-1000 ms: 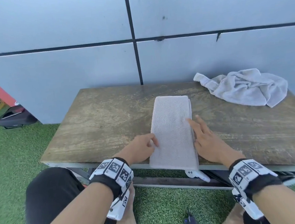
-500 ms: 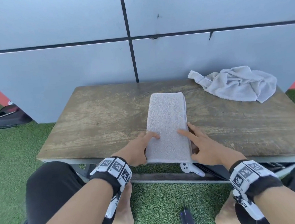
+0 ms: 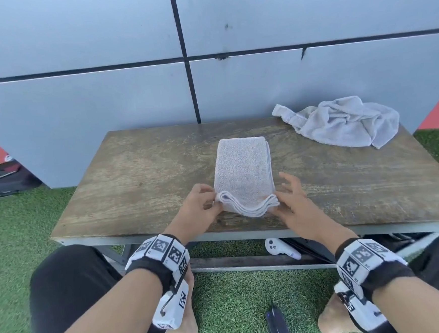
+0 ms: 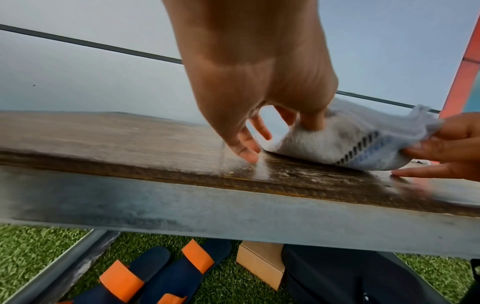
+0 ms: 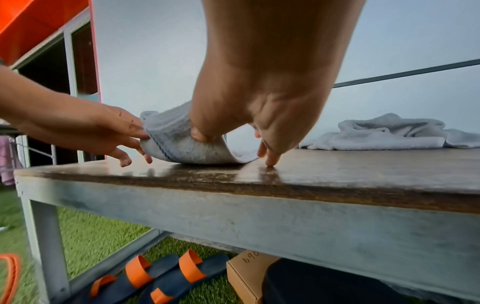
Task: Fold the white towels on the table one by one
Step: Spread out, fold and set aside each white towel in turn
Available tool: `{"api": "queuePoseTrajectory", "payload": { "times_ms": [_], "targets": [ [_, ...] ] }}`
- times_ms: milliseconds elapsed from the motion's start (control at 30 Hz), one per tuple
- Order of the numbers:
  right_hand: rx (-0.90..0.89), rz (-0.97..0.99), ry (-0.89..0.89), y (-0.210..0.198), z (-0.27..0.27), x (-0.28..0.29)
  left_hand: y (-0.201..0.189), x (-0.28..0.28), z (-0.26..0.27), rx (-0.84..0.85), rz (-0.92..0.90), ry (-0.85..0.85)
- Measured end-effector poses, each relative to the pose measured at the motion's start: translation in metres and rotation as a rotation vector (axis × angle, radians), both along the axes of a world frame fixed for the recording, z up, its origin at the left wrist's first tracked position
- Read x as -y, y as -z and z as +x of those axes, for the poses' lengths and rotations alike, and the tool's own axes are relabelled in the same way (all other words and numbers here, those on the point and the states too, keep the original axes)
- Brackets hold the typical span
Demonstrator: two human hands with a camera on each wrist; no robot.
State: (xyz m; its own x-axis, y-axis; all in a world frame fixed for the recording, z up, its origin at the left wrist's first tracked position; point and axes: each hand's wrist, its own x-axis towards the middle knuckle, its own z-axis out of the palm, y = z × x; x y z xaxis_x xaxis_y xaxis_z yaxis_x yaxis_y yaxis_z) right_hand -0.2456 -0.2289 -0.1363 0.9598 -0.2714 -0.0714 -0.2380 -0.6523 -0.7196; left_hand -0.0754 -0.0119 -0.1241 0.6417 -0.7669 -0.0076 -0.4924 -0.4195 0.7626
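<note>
I have both hands pinching the folded towel (image 3: 243, 176) near the table's (image 3: 140, 172) front edge: left hand (image 3: 199, 207) and right hand (image 3: 292, 202) lifting its near corners. It's soft, limp, light; corners suit best.

Worn brown wooden table top (image 3: 140, 177): bare board lies open to the left of the long folded white terry towel (image 3: 242, 172), and to its right up to the crumpled white towel (image 3: 341, 122), which occupies the far right corner. The left hand (image 3: 199, 207) and right hand (image 3: 293, 202) flank the folded towel's raised near end, closing off both of its near corners. A grey panelled wall (image 3: 102, 96) stands directly behind the far edge. Under the table: dark blue slippers with orange straps (image 5: 161, 273) and a brown cardboard box (image 5: 249, 275).
</note>
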Motion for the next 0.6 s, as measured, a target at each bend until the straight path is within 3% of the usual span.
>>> {"api": "queuePoseTrajectory", "payload": {
  "times_ms": [167,600],
  "targets": [
    [0.231,-0.013,-0.007,-0.011,0.004,-0.008,-0.001,0.006,-0.010,0.028,-0.222,-0.122],
    [0.109,0.030,0.132,-0.004,0.027,0.000,0.008,0.023,-0.009,0.007,-0.089,-0.275]
  ]
}}
